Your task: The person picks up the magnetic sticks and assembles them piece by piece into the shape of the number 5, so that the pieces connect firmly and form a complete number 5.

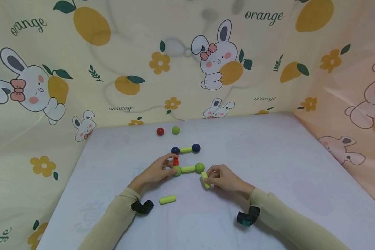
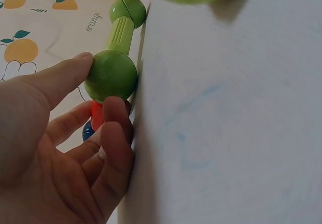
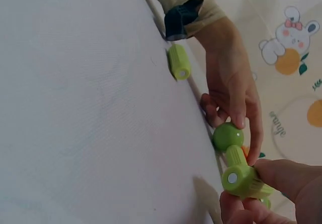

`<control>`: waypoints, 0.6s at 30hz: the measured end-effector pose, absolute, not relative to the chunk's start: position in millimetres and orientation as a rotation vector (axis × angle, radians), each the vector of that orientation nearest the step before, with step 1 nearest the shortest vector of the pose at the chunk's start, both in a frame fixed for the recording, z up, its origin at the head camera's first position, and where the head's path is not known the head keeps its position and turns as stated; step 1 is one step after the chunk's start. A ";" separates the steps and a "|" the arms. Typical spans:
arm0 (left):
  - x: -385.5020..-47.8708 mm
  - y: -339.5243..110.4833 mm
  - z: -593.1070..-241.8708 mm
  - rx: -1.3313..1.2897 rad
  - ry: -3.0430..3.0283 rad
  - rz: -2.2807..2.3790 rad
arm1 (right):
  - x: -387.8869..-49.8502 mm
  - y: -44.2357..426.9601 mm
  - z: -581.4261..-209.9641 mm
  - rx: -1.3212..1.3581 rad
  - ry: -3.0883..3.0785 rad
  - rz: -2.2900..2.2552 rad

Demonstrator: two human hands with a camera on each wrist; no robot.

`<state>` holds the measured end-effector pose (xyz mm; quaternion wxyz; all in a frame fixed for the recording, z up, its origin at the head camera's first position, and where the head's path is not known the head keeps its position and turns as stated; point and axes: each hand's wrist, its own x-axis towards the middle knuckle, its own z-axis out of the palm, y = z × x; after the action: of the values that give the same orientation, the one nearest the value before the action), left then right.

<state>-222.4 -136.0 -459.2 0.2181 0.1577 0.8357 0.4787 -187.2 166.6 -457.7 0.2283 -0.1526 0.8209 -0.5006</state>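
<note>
My left hand (image 1: pixel 157 170) holds a green ball (image 2: pixel 111 75), its thumb on the ball and its fingers curled beside a red rod (image 1: pixel 176 161). From that ball a yellow-green rod (image 1: pixel 188 169) runs right to a second green ball (image 1: pixel 200 167). The red rod leads back to a navy ball (image 1: pixel 175 150), which another yellow-green rod (image 1: pixel 185 150) joins to a second navy ball (image 1: pixel 196 148). Between thumb and fingers, my right hand (image 1: pixel 225 178) pinches a separate yellow-green rod (image 1: pixel 205 180) close to the right green ball. A pale round end (image 3: pixel 232 178) of it faces the right wrist camera.
One loose yellow-green rod (image 1: pixel 167 199) lies in front, near the left wrist. Farther back on the white tabletop (image 1: pixel 253 146) sit a red ball (image 1: pixel 160 131) and a loose green ball (image 1: pixel 175 130). A printed cloth (image 1: pixel 181 80) stands behind the table.
</note>
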 end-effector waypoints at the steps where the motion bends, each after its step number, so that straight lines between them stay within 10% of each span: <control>1: -222.7 -135.9 -459.4 0.435 2.316 1.323 | -188.1 166.1 -458.3 -0.413 2.262 -1.377; 18: -221.2 -135.5 -456.8 0.420 2.319 1.316 | -190.0 158.3 -458.2 -0.327 2.252 -1.386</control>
<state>-221.2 -135.5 -456.8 0.2194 0.1519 0.8381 0.4758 -190.0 158.3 -458.2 0.2363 -0.1194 0.8213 -0.5054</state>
